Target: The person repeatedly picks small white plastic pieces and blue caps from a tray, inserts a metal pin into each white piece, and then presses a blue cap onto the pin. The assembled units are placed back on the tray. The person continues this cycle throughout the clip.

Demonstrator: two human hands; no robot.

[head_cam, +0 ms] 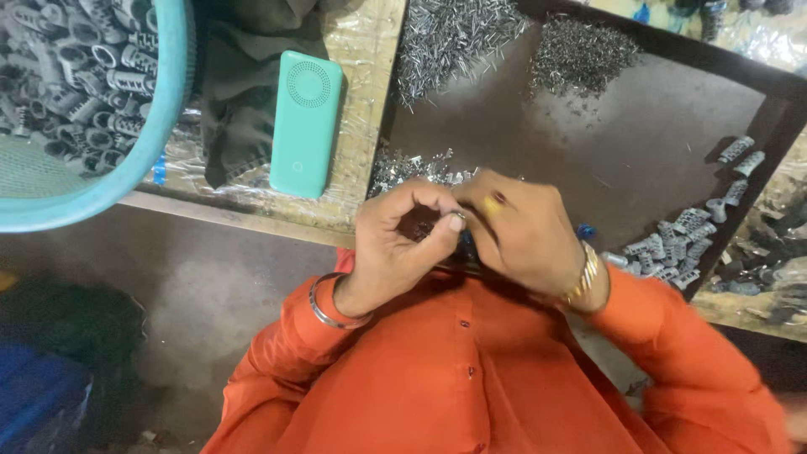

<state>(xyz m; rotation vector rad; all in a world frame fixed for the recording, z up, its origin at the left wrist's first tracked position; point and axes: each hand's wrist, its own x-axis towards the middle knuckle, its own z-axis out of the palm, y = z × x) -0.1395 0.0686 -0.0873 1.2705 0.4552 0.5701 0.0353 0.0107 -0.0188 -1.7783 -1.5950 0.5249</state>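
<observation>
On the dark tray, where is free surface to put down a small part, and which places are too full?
The dark tray is bare in its middle, between the pin heaps at the top and the grey ribbed pieces at the right edge. Its near edge is crowded: the left hand and right hand meet there over small metal bits.

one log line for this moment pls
left hand pinching small metal part | right hand meeting it | grey ribbed sleeves on tray right
</observation>
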